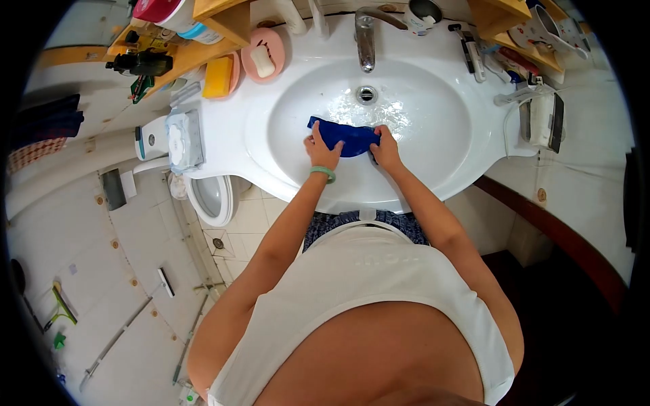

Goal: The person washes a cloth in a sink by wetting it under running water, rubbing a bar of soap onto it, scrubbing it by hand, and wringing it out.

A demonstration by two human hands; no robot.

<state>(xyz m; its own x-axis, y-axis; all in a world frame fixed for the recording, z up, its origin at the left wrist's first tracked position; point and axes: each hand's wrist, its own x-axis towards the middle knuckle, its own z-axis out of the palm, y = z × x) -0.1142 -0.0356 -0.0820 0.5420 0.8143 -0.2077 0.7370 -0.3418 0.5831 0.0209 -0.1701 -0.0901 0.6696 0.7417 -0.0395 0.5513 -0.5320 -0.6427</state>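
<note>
A blue cloth [347, 139] is stretched between my two hands over the near part of the white sink [440, 155]. My left hand [322, 150], with a green bangle on its wrist, grips the cloth's left side with the thumb across its front. At the right end, my right hand [386, 150] pinches the cloth between thumb and fingers. The cloth looks folded, and its far edge is fairly straight. Behind it are the metal drain [366, 95] and the faucet [365, 40]. The basin surface around the drain glistens wet.
Left of the basin sit a pink dish with white soap [263, 62], a yellow sponge [217, 77] and a pack of wipes [184, 141]. Toothbrushes and tubes [472, 57] lie at the right rim. A cup [423, 15] stands behind. A toilet [213, 199] is at lower left.
</note>
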